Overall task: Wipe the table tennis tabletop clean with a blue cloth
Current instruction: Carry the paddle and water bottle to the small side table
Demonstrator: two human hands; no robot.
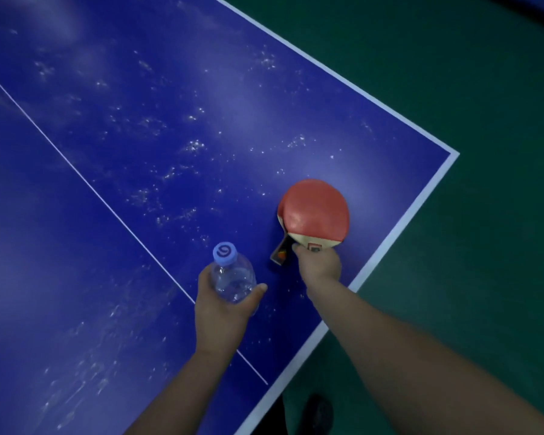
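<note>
The blue table is dusty. The left hand grips a bottle, the right hand grips two bats, probably clearing room for wiping.

One bottle, two stacked paddles, two hands, one tabletop.

Head view looks steeply down, close over the tabletop corner.

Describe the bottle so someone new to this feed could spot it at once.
Start at the blue tabletop and follow its white centre line toward the near edge. Just right of that line, the left hand holds a clear plastic bottle. Its pale blue cap sets it apart from the red paddle beside it.
</note>
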